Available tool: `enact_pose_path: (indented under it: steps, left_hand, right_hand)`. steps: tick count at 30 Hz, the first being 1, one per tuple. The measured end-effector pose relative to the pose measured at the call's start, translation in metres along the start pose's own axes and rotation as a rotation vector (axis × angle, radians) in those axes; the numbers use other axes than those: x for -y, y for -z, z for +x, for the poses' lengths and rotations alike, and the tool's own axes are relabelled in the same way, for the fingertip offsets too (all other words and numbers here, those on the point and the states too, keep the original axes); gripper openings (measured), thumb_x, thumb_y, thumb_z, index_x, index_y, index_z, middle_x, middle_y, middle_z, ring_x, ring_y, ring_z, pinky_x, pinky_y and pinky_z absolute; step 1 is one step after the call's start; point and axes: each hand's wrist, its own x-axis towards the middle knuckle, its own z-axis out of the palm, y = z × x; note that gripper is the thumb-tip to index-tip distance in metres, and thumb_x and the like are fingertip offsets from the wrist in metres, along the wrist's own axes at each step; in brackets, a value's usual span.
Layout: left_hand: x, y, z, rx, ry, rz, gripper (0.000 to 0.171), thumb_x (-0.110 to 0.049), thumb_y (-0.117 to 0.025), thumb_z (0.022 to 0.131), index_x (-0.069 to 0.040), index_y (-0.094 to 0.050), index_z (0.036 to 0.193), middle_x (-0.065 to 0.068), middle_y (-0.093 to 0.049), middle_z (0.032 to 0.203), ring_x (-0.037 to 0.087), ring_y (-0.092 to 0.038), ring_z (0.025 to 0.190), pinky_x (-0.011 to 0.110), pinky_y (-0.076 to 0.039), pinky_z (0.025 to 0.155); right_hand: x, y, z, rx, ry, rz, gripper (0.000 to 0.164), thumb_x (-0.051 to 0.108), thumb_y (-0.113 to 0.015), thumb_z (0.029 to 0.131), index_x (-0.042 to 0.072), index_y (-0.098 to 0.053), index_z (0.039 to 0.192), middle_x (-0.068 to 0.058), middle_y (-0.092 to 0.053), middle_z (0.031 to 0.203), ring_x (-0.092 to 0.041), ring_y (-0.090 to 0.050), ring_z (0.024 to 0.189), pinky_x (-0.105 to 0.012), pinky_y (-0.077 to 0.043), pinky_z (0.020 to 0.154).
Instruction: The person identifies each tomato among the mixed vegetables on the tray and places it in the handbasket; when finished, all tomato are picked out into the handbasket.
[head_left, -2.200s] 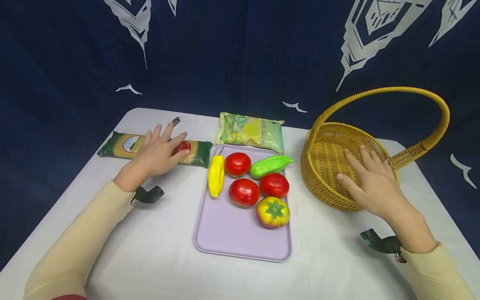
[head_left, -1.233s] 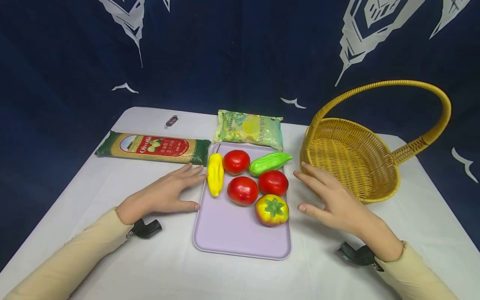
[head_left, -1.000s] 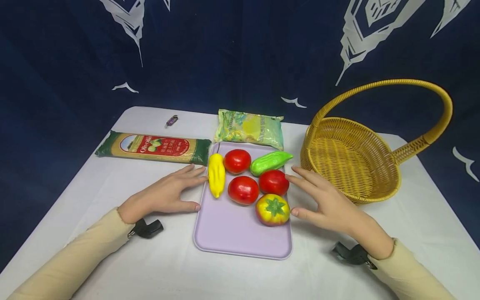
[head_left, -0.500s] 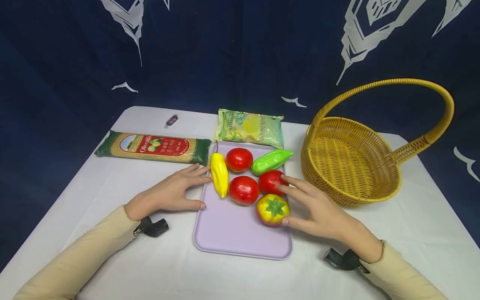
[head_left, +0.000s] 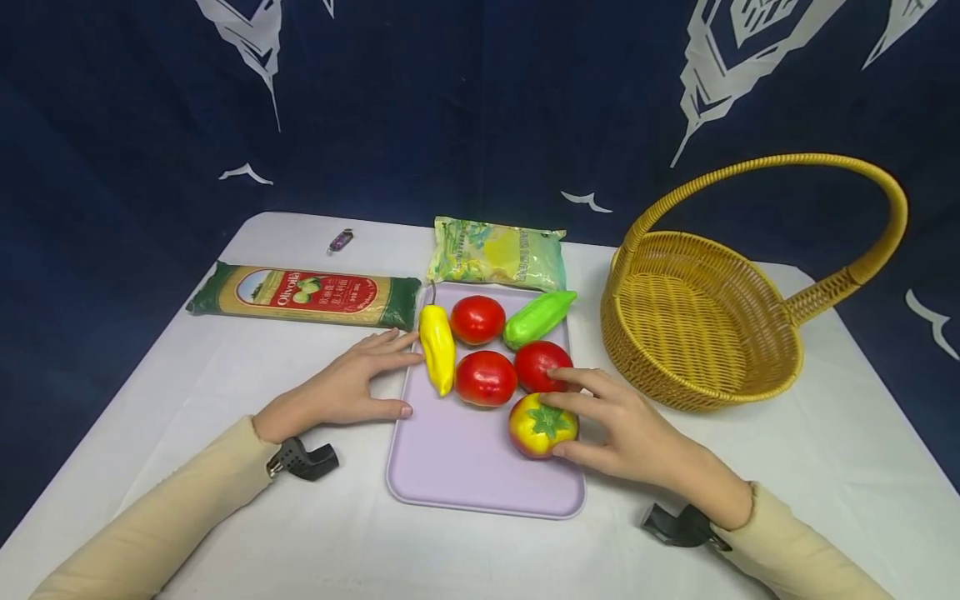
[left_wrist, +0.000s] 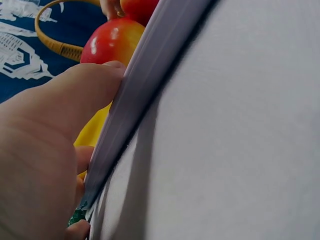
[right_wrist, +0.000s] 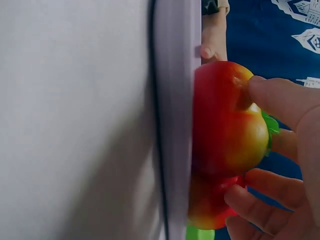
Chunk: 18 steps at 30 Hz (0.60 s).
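Note:
My right hand grips a red-and-yellow toy tomato with a green star-shaped leaf, lying on the lilac tray. Its thumb lies on one side of the tomato, while the index finger reaches over the top. Other fingertips touch the red toy tomato behind. At the tray's left rim, my left hand rests with loosely extended fingers, beside a yellow toy pepper. The left thumb touches the rim. Two more red toy tomatoes and a green pointed toy vegetable share the tray.
A wicker basket with a tall handle stands to the tray's right. Behind the tray lies a green-yellow packet. A spaghetti pack lies on the left, with a small wrapped candy behind it.
My right hand has moved left from over the basket onto the tomato. My left hand has come from the spaghetti pack to the tray's rim. The yellow pepper has tilted; the green vegetable has turned.

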Motion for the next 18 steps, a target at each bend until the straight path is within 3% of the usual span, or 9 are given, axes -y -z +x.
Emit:
enact_pose_path:
  steps: [5,10,18]
  left_hand:
    - [0.001,0.0,-0.001,-0.01,-0.003,-0.015,0.069,-0.044,-0.081,0.082,-0.017,-0.061,0.143,0.007,-0.036,0.166,0.044,-0.028,0.154,0.069,-0.024,0.122]
    - [0.0,-0.001,-0.001,-0.011,0.0,-0.018,0.068,-0.044,-0.08,0.083,-0.018,-0.061,0.143,0.007,-0.036,0.165,0.043,-0.028,0.155,0.069,-0.023,0.123]
    - [0.001,-0.002,0.0,-0.014,0.006,-0.024,0.067,-0.043,-0.08,0.083,-0.018,-0.062,0.142,0.007,-0.037,0.165,0.043,-0.028,0.155,0.069,-0.023,0.122]
  right_hand:
    - [0.001,-0.006,0.0,0.022,0.003,0.103,0.048,0.029,-0.088,0.079,0.015,-0.073,0.122,-0.01,-0.063,0.138,-0.025,-0.062,0.126,-0.014,-0.041,0.114]
    - [0.0,-0.013,0.0,0.021,-0.015,0.19,0.055,0.019,-0.089,0.074,0.014,-0.07,0.126,-0.01,-0.064,0.137,-0.025,-0.063,0.125,-0.016,-0.042,0.113]
    - [-0.005,-0.022,-0.001,0.019,-0.062,0.335,0.059,0.012,-0.087,0.076,0.011,-0.066,0.132,-0.015,-0.065,0.135,-0.028,-0.063,0.125,-0.015,-0.038,0.115]
